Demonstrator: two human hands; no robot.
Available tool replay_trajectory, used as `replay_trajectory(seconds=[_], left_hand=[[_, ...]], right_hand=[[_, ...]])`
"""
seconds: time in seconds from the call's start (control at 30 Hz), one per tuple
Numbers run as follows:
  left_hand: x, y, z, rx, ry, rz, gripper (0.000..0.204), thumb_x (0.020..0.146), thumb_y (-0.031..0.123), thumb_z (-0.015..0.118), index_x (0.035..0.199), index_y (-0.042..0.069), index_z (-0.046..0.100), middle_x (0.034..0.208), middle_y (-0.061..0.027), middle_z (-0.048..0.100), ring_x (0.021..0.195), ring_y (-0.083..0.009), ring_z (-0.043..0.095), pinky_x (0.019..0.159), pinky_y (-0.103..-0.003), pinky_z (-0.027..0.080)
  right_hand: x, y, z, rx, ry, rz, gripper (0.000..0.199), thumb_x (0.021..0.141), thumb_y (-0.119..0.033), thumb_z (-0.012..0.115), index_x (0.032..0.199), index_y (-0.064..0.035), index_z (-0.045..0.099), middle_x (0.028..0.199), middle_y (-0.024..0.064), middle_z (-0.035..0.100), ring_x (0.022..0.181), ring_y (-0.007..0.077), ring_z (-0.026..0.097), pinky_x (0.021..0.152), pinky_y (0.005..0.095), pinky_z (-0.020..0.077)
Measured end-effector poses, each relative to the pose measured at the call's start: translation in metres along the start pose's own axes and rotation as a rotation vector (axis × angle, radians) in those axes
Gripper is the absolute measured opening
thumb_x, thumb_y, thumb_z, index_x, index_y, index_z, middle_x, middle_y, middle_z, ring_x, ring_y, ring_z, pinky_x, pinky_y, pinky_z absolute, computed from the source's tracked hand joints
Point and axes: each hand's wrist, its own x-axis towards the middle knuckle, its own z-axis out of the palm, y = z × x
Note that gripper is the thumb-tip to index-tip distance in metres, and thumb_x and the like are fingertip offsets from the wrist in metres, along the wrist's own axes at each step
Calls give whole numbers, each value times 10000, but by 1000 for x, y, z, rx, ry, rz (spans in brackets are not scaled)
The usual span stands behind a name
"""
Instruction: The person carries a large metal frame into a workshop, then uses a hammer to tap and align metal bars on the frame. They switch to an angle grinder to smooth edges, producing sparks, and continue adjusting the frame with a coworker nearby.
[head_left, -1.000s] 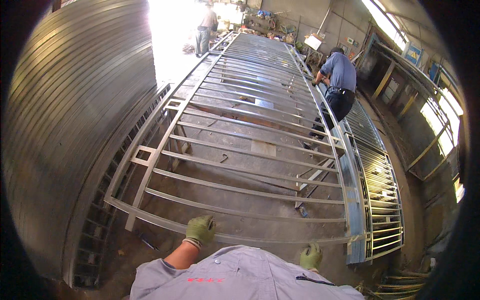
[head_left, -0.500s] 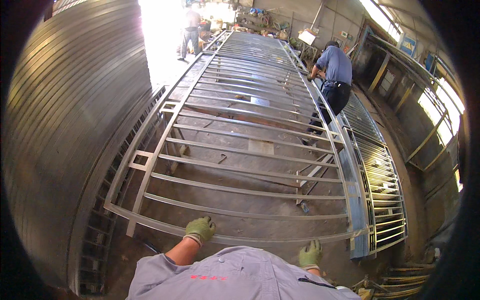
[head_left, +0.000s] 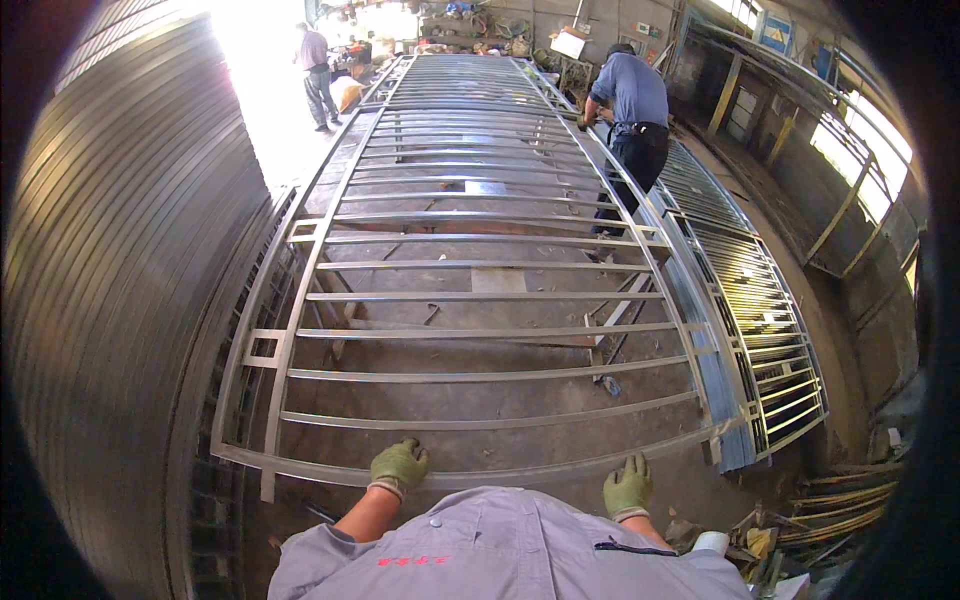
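A long silvery metal frame (head_left: 480,377) with many crossbars stretches away from me, raised above the floor. My left hand (head_left: 400,466), in a green glove, is closed over its near rail, left of the middle. Farther right, my right hand (head_left: 628,488), gloved alike, has its fingers curled over the same rail; its palm side is hidden. Two small square brackets, a nearer one (head_left: 264,348) and a farther one (head_left: 304,230), join the double bars on the frame's left side.
A co-worker (head_left: 636,105) bends over the frame's far right side. Another person (head_left: 315,75) stands by the bright opening. Corrugated metal sheeting (head_left: 130,300) rises at left. Barred panels (head_left: 765,330) lie along the right. Yellowish rods (head_left: 840,510) and scraps lie at lower right.
My view has shifted, so the frame's far end sits farther left in the picture. Both hands stay at the near rail. The co-worker remains bent at the frame's right side.
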Motion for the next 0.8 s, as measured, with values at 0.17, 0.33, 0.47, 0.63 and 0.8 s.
replay_trajectory(seconds=[0.17, 0.33, 0.47, 0.63, 0.8], left_hand=[[1, 5, 0, -23, -55, -15, 578, 1035, 527, 595, 1457, 154, 722, 1422, -151, 751, 1304, -384, 709, 1097, -507, 560], [-3, 9, 0, -18, -46, -12, 594, 1044, 553, 579, 1465, 157, 715, 1422, -142, 753, 1304, -376, 711, 1098, -509, 560], [-4, 7, -3, -17, -50, -38, 593, 1048, 537, 574, 1496, 168, 699, 1462, -134, 735, 1348, -361, 690, 1137, -491, 542], [-2, 3, -7, -6, -53, -38, 591, 1047, 529, 579, 1498, 167, 698, 1459, -139, 735, 1355, -360, 686, 1140, -489, 538], [0, 0, -6, 1, -35, -29, 570, 1039, 516, 587, 1462, 159, 723, 1429, -148, 749, 1327, -372, 699, 1118, -491, 550]], right_hand=[[-5, 7, 0, 2, 44, -14, 672, 940, -275, 715, 1519, 52, 616, 1684, 240, 490, 1570, 445, 426, 1309, 552, 355], [-10, 15, 1, -19, 20, 9, 663, 943, -272, 709, 1514, 52, 619, 1687, 244, 484, 1577, 442, 415, 1317, 547, 340], [-3, 12, 3, 15, 52, -41, 669, 942, -286, 716, 1512, 52, 621, 1693, 242, 477, 1573, 448, 419, 1311, 552, 346], [0, 3, 5, 2, 21, -11, 673, 938, -288, 724, 1514, 45, 616, 1685, 247, 486, 1562, 459, 434, 1308, 556, 347], [-5, -3, 3, -8, 9, 3, 673, 942, -293, 720, 1520, 36, 612, 1690, 248, 479, 1562, 457, 434, 1302, 553, 356]])
